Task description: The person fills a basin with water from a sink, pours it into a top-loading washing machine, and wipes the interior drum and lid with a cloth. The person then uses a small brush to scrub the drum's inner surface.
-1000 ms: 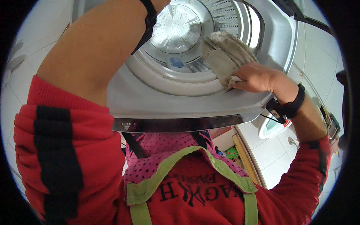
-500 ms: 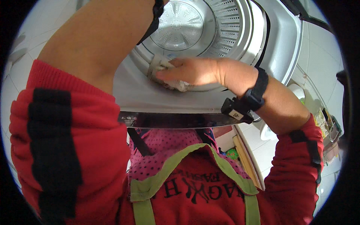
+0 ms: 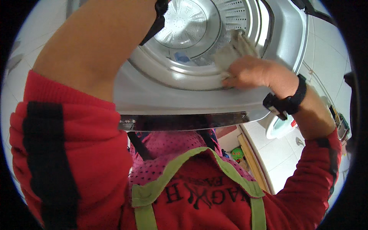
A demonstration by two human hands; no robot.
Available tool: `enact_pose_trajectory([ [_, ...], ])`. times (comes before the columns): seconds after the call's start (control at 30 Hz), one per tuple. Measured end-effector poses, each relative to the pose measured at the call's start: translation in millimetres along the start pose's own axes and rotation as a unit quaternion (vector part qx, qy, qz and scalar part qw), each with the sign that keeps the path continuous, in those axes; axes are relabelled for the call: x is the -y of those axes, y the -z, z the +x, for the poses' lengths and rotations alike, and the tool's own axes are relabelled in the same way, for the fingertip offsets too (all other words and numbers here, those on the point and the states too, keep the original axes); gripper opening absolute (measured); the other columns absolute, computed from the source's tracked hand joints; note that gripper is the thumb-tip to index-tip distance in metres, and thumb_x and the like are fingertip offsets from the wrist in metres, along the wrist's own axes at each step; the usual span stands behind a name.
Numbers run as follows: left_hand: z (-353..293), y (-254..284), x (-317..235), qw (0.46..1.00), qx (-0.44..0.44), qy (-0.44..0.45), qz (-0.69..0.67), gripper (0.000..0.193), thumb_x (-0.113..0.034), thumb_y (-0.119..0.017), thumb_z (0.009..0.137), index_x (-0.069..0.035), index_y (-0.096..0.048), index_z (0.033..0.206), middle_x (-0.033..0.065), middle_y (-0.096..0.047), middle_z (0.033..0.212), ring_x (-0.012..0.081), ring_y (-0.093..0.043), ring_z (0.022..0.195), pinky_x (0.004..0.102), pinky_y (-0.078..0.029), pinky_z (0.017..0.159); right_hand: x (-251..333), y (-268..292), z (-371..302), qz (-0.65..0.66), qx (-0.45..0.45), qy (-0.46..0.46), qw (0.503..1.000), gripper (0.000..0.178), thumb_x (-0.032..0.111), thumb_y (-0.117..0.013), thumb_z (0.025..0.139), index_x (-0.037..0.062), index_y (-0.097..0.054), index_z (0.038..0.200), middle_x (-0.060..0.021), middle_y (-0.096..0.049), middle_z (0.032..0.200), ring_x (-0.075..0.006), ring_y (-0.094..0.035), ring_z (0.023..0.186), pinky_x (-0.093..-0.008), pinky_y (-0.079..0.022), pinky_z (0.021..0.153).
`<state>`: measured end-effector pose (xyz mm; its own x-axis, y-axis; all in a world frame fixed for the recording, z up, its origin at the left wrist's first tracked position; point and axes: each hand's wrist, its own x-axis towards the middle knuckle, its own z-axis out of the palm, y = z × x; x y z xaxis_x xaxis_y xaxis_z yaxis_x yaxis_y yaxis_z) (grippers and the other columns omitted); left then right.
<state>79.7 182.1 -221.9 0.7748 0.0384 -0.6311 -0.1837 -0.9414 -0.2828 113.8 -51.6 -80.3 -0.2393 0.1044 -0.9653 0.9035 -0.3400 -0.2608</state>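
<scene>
My right hand (image 3: 249,73) is closed on a pale, crumpled cloth (image 3: 234,53), at the near right part of the rim of a top-loading washing machine (image 3: 161,97). Part of the cloth hangs over the inner edge of the opening, and motion blurs the fingers a little. Inside, the metal drum with its holes (image 3: 235,15) and the round ribbed bottom (image 3: 180,25) show. A small bluish patch (image 3: 182,57) lies low in the drum. My left forearm (image 3: 99,38) reaches over the machine's left side and out past the top edge, so my left hand is out of sight.
A dark glossy panel (image 3: 184,122) runs along the machine's near edge, close to my body. To the right stands a white basin (image 3: 278,126) on the tiled floor (image 3: 283,157). Below the machine, a wooden board edge (image 3: 255,161) and a green item (image 3: 237,153) show.
My right hand has moved right along the rim with the cloth, from the near middle to the near right. The left forearm stays nearly where it was.
</scene>
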Motion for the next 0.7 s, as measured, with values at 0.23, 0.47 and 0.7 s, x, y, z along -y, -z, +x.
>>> enact_pose_trajectory([
  [0.23, 0.3, 2.4, -2.8, 0.999, 0.016, -0.013, 0.05, 0.054, -0.025, -0.059, 0.095, -0.011, -0.045, 0.145, 0.0106, -0.036, 0.154, 0.0271, -0.04, 0.138, 0.0391, -0.044, 0.1, 58.5, 6.3, 39.4, 0.163, -0.092, 0.152, 0.971, 0.07, 0.058, -0.042, 0.095, -0.0038, -0.063, 0.119, -0.0257, -0.06, 0.124, -0.0396, -0.056, 0.119, -0.0439, -0.043, 0.102],
  [0.47, 6.4, -0.2, 7.2, 0.999, -0.004, 0.028, -0.023, 0.054, -0.022, -0.061, 0.095, -0.01, -0.046, 0.145, 0.01, -0.034, 0.156, 0.0292, -0.038, 0.139, 0.0413, -0.04, 0.104, 52.6, 9.0, 37.5, 0.184, -0.113, 0.171, 0.961, 0.064, 0.058, -0.046, 0.094, -0.0001, -0.066, 0.112, -0.0238, -0.065, 0.112, -0.0377, -0.061, 0.107, -0.0443, -0.045, 0.093],
  [0.7, -33.8, -4.3, 7.3, 0.996, 0.026, -0.018, 0.078, 0.053, -0.024, -0.064, 0.092, -0.01, -0.051, 0.141, 0.0093, -0.039, 0.152, 0.0315, -0.038, 0.137, 0.0466, -0.034, 0.108, 16.5, -4.1, -8.4, 0.022, -0.016, -0.03, 0.999, 0.051, 0.05, -0.052, 0.093, 0.0048, -0.07, 0.109, -0.0184, -0.068, 0.11, -0.0364, -0.062, 0.106, -0.0431, -0.047, 0.093],
])
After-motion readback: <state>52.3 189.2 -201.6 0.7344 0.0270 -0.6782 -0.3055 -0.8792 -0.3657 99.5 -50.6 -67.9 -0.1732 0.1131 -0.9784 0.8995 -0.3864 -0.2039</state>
